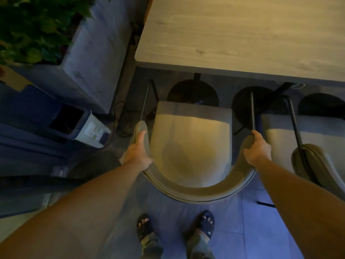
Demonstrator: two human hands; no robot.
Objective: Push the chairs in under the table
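Note:
A grey padded chair (190, 144) with a curved backrest stands right in front of me, its seat front a little short of the edge of the light wooden table (242, 38). My left hand (137, 154) grips the chair's left armrest. My right hand (258, 148) grips the right armrest. A second chair (315, 144) of the same kind stands to the right, its seat also out from under the table edge.
Round black table bases (192, 94) sit on the floor under the table edge. A grey planter box (87, 58) with green leaves stands at the left, a small open bin (82, 126) and cables beside it. My sandalled feet (175, 227) stand behind the chair.

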